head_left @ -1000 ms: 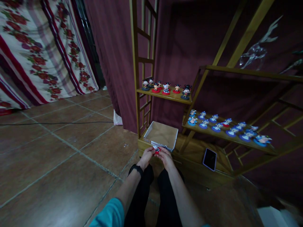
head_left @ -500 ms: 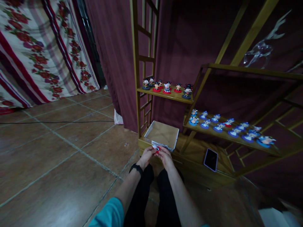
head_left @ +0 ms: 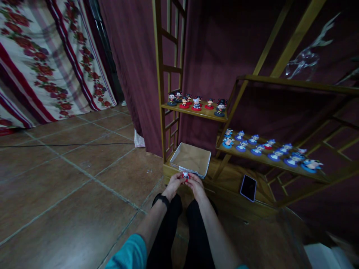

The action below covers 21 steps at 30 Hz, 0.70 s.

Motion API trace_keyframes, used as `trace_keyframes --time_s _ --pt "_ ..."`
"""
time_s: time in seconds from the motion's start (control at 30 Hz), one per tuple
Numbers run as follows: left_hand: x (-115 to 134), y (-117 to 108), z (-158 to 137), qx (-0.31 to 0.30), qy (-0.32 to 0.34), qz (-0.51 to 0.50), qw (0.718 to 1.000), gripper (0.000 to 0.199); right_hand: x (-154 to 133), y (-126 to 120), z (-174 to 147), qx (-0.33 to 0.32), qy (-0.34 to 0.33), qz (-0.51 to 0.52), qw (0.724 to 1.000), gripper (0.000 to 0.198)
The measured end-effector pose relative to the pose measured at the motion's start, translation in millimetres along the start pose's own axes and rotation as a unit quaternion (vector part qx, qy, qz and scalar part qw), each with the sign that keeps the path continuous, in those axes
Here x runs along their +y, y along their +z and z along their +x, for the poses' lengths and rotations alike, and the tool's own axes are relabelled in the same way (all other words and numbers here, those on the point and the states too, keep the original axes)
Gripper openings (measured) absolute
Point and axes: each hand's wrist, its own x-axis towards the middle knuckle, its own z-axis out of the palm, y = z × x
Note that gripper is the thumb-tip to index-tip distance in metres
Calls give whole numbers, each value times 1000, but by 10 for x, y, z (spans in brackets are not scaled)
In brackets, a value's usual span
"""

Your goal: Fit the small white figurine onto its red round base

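A small figurine [head_left: 185,175], white on top with a red base, is held between both hands in front of the shelf. My left hand [head_left: 175,184] grips it from the left, a dark band around the wrist. From the other side my right hand [head_left: 195,184] has its fingers closed on the same figurine. Just beyond the hands lies a shallow open box [head_left: 192,157] with a bare brown bottom. Fingers cover part of the figurine's base.
Several red- and black-based figurines [head_left: 196,104] stand on the upper shelf [head_left: 193,113]. Several blue-based figurines [head_left: 258,149] line the lower right shelf [head_left: 244,154]. A phone [head_left: 248,188] lies on the bottom board. Higher at right is a clear deer ornament [head_left: 304,61].
The figurine has turned more upright between my fingers. Both hands stay in nearly the same place, and the view has shifted slightly.
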Motion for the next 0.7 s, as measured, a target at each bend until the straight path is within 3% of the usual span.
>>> trace_keyframes --time_s 0.5,0.7 --pt "-92 -42 60 44 -15 -61 997 38 -35 34 -15 20 3 22 1000 34" --pt "-59 -17 41 39 -21 -50 998 32 -59 46 -41 24 9 25 999 34"
